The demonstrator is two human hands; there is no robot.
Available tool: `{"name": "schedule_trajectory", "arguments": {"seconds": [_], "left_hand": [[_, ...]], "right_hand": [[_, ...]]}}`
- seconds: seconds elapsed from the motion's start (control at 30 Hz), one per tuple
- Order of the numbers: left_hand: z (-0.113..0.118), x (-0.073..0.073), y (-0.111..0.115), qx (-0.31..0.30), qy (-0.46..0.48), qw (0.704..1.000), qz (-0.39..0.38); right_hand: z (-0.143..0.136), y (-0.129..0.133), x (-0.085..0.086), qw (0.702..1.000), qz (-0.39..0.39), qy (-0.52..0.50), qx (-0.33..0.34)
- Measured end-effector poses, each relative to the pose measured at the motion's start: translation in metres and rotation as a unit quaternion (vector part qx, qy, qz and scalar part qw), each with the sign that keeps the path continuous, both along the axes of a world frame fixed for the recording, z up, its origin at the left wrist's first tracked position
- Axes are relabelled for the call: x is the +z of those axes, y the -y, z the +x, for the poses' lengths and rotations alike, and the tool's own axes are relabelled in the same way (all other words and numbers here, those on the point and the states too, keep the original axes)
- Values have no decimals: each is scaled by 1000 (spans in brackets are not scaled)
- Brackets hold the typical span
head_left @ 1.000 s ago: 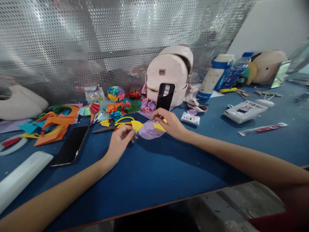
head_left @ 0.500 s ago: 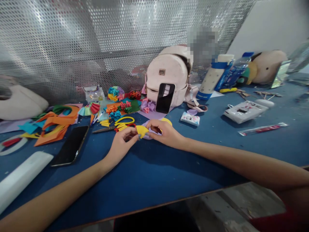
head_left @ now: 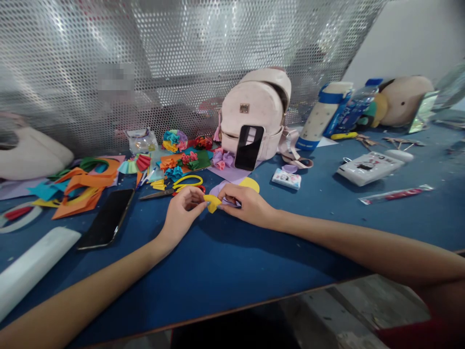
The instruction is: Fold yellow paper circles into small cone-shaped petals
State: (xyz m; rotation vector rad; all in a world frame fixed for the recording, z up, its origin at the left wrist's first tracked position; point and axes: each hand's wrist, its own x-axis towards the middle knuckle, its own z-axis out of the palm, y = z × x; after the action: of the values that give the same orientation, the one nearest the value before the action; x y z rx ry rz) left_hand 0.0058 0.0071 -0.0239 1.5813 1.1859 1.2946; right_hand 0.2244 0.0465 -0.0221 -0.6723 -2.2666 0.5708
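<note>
Shifted leftward from a yellow disc [head_left: 251, 184] since a second ago, the right hand [head_left: 250, 206] meets the left hand [head_left: 181, 209] at a yellow paper piece [head_left: 212, 204].
From my remote feed, I see the fingertips of both hands pinching opposite ends of the bent piece over the blue table [head_left: 225, 271]; purple paper [head_left: 217, 188] shows behind the right hand, scissors [head_left: 160, 194] near the left.

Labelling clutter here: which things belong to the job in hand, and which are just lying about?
Job in hand:
- yellow paper piece, pinched by left hand and right hand
- purple paper, second yellow piece by right hand
- scissors, probably

Lying about, it seems:
- backpack
- flat black phone
- plush toy
- small white packet
- blue-and-white bottle
</note>
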Motion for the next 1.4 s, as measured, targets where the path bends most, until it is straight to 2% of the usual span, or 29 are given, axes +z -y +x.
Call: {"name": "schedule_trajectory", "arguments": {"seconds": [0.23,0.53,0.73,0.87,1.03,1.27,1.4], "left_hand": [[-1,1,0,0,-1,1000,-12],[0,2,1,5,18,999,-26],[0,-1,3,-13,-46,999,8],[-1,1,3,-12,-71,997,24],[-1,2,-1,-2,-8,1000,6],[0,3,0,-34,89,995,-26],[1,4,0,-53,97,994,-23]], "right_hand": [[-1,1,1,1000,8,-1,7],[-1,-1,-2,1000,-6,23,-18],[-2,3,2,1000,-13,10,-3],[1,2,3,999,-26,29,-15],[5,-5,2,997,-40,49,-42],[4,-9,1,1000,-29,1,-9],[3,-12,1,999,-33,-40,-5]]}}
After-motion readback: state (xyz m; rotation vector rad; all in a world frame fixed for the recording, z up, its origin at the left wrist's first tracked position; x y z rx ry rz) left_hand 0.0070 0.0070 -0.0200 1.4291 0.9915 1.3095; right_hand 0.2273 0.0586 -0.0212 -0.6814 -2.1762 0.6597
